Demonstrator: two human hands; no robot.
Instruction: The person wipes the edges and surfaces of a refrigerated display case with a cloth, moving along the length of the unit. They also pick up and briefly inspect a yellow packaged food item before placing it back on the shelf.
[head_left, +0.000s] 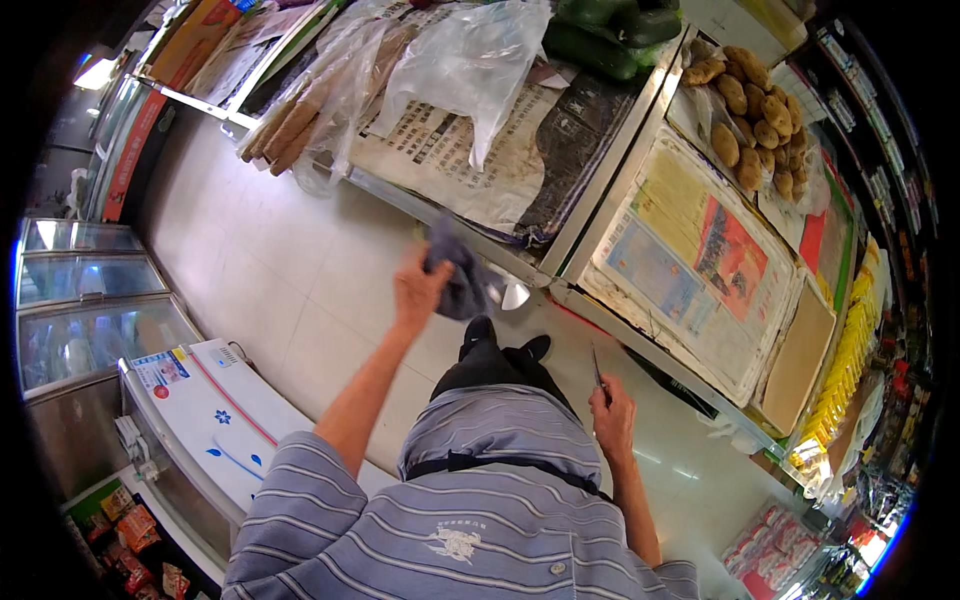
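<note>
My left hand (421, 289) grips a dark grey-blue cloth (462, 281), blurred and hanging in front of the display stand's near edge. In my right hand (616, 420), held low beside my leg, is a thin pointed blade, likely a knife (597, 366), with its tip away from me. Sheets of printed paper (457, 157) cover the stand ahead. On them lie a white plastic bag (469, 67), long brown roots in clear plastic (300, 127) and dark green winter melons (600, 45).
Potatoes (757, 112) are heaped at the upper right, behind a paper-lined tray (690, 255). Yellow packets (847, 352) line the right edge. At left stand a white chest freezer (217, 412) and a glass-topped freezer (97, 315). Tiled floor (255, 247) runs between them and the stand.
</note>
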